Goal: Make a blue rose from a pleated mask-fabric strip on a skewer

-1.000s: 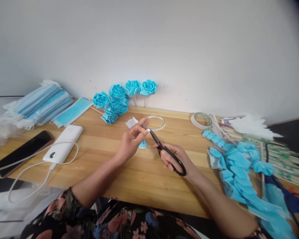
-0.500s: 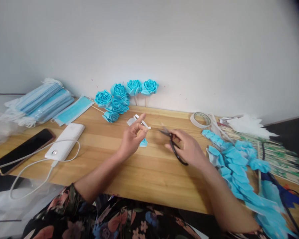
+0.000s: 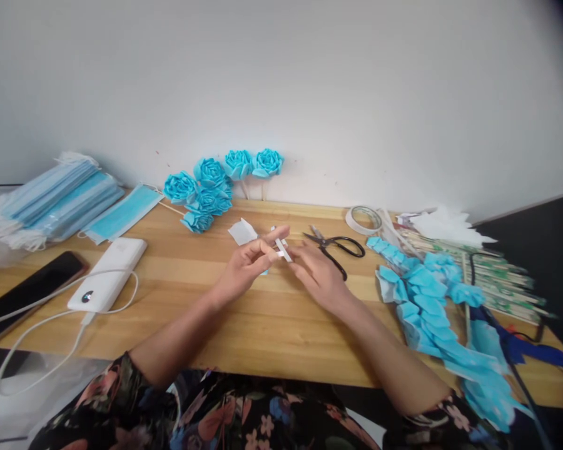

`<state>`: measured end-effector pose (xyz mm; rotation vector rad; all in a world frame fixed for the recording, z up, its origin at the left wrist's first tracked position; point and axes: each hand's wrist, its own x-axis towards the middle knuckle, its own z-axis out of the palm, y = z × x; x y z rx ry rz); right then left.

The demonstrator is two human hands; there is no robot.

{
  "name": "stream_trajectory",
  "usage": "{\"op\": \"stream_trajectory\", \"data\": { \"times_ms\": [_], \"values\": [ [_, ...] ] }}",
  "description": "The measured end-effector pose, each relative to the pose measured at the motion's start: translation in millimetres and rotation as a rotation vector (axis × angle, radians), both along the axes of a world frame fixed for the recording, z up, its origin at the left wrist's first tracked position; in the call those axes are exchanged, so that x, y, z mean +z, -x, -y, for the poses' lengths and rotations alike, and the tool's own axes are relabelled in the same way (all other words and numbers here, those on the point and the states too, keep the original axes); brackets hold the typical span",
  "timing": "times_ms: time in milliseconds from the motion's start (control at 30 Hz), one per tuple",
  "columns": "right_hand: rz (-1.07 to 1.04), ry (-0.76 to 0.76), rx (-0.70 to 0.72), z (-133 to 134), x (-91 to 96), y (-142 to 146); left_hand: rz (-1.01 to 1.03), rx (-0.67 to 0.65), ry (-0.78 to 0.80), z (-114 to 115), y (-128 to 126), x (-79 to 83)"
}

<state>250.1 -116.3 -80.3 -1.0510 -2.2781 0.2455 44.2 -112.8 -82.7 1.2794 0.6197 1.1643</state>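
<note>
Above the middle of the wooden table, my left hand pinches a narrow white strip, which looks like cut tape. My right hand meets it from the other side, its fingertips closed at the strip's lower end. Just behind my right hand, the black-handled scissors lie on the table with their blades slightly apart. A white folded piece rests beyond my left hand. Under the fingers shows a bit of blue material, mostly hidden.
Blue fabric roses on sticks stand and lie by the wall. At left are stacked face masks, a power bank with cable, and a phone. To the right lie a tape roll, pleated blue strips and green-white packets.
My right hand has put the scissors down on the table and moved left to the white strip. The view has shifted slightly to the right.
</note>
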Motion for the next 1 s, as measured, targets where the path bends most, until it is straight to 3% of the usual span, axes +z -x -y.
{"op": "stream_trajectory", "data": {
  "times_ms": [100, 233, 500, 700, 800, 900, 1000],
  "values": [
    [0.079, -0.032, -0.034, -3, -9.9, 2, -0.131, 0.059, 0.015, -6, 1, -2.5],
    [0.122, -0.082, -0.125, -7, -13.6, -10, -0.35, 0.245, -0.134, -12, 2, -5.7],
    [-0.204, 0.028, -0.043, 2, -6.3, 0, -0.423, 0.209, -0.305, -9, -4, -12.8],
    [-0.222, -0.088, -0.082, 3, -3.6, 6, -0.451, 0.153, -0.177, -9, -2, -3.7],
    [-0.243, -0.149, -0.109, 3, -0.1, 5, -0.514, 0.266, -0.053, -14, 8, 4.8],
    [-0.286, -0.105, -0.178, 3, 0.3, 0, -0.679, 0.43, -0.065, -23, 24, 10.0],
    [-0.294, 0.007, -0.184, 3, -4.5, -2, -0.991, 0.349, -0.219, -29, 35, 9.9]
  ]
}}
